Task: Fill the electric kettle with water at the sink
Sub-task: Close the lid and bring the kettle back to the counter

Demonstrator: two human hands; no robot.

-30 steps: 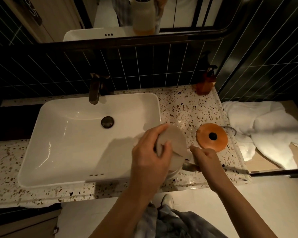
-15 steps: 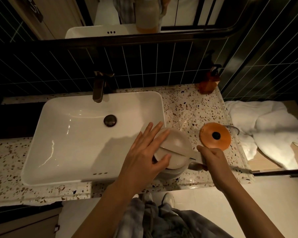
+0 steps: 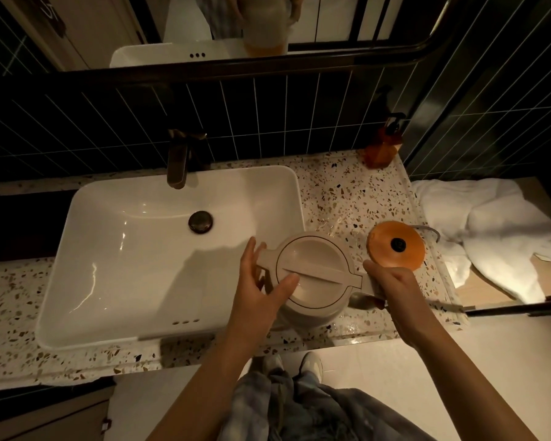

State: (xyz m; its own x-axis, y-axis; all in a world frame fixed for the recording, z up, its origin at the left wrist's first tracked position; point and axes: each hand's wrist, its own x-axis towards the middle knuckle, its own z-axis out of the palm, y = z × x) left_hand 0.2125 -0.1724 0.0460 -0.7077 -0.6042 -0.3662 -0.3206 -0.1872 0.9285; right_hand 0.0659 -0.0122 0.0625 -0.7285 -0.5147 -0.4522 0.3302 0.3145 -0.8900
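A beige electric kettle point(image 3: 315, 268) stands on the speckled counter point(image 3: 344, 192), against the right front corner of the white sink point(image 3: 86, 249). Its lid lies flat on top. My right hand point(image 3: 395, 291) is wrapped around the handle on the kettle's right side. At the spout side my left hand point(image 3: 261, 291) has its fingers spread, the thumb resting on the lid's edge. A dark faucet point(image 3: 178, 160) rises behind the basin, and no water is visible from it. The basin looks dry, with a dark drain plug point(image 3: 200, 221).
The round orange kettle base point(image 3: 395, 249) with its cord sits just right of the kettle. An amber pump bottle point(image 3: 384, 144) stands at the counter's back right corner. A white towel point(image 3: 490, 224) lies crumpled on the lower ledge to the right. Dark tiled wall and a mirror lie behind.
My left hand pressed the raised lid down onto the kettle, then slid left off the top toward the spout. My right hand stayed on the handle.
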